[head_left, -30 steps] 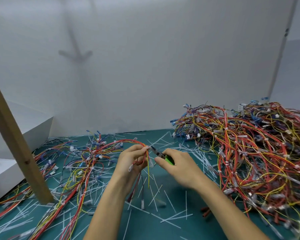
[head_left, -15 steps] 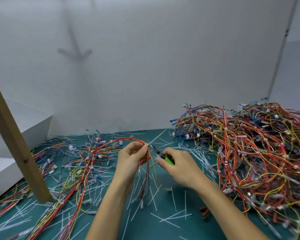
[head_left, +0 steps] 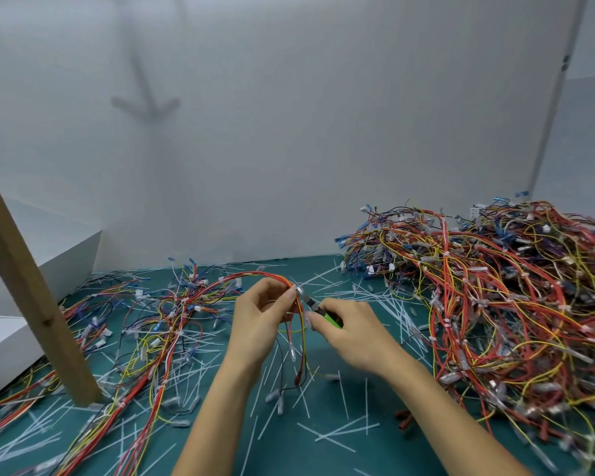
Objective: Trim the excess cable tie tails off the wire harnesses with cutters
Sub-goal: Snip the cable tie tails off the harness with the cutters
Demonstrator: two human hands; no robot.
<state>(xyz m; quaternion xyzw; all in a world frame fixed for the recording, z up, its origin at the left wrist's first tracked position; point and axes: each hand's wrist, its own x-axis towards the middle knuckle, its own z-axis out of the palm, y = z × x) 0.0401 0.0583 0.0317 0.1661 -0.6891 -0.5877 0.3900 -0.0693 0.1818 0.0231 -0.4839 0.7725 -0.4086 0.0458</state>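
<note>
judged mid-step: lining up a cut on one tie. left hand (head_left: 256, 317), well left of the big heap of harnesses (head_left: 495, 304) and raised above the table (head_left: 289, 455), grip pinching a red-and-yellow harness (head_left: 248, 277) at the top of its arch, loose ends dangling toward the table. small white cable tie (head_left: 299, 289) showing right at the fingertips.

right hand (head_left: 354, 334), between the left hand and the heap, grip curled round the green handles of the cutters (head_left: 320, 309), dark nose aimed up and away from the heap, touching or just beside the tie. blades apart or pressed together: cannot tell, too small. no long tail visible on that tie, so either already snipped or hidden behind the fingers.

further left of the heap, a flatter spread of harnesses (head_left: 172, 304) around a slanted wooden post (head_left: 31, 293), likely the finished lot. white cut tails (head_left: 337, 431) scattered over the table on the near side of the heap.

next, probably: seat the blades flush against the tie's head, clear of the wires, then squeeze. firm pinch needed to stop the bundle twisting under the cut. plenty of work left, going by the bulk of the heap.
</note>
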